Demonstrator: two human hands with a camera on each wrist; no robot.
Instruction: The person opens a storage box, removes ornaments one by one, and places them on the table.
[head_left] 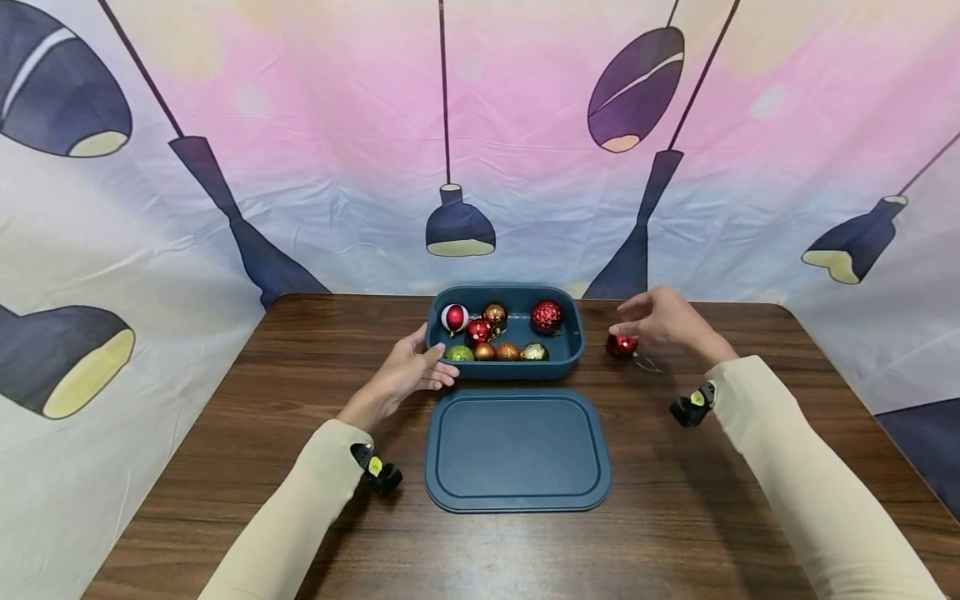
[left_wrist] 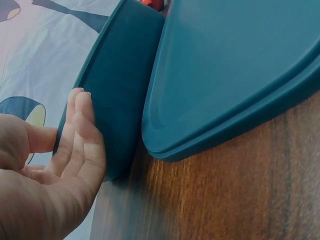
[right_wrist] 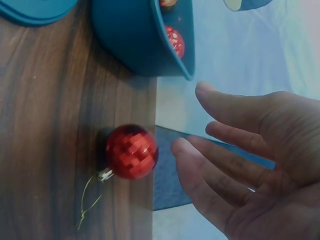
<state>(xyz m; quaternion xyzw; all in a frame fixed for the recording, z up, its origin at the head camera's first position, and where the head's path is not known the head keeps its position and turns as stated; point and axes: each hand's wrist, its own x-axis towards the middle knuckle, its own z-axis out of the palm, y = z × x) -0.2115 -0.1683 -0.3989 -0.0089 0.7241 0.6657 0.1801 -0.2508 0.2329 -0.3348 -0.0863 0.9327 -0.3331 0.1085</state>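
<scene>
Right hand (head_left: 667,323), empty, fingers parted, hovers just above a red bauble (right_wrist: 131,151); left hand (head_left: 405,367), fingers extended, touches a blue box (head_left: 517,371).

The right grip (right_wrist: 272,187) hangs, fingers parted, beside a red bauble (right_wrist: 132,151) on a wooden table (right_wrist: 50,125) near a blue box (right_wrist: 130,37).

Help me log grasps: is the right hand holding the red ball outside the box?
No, the right wrist view shows the right hand apart from the ball.
</scene>
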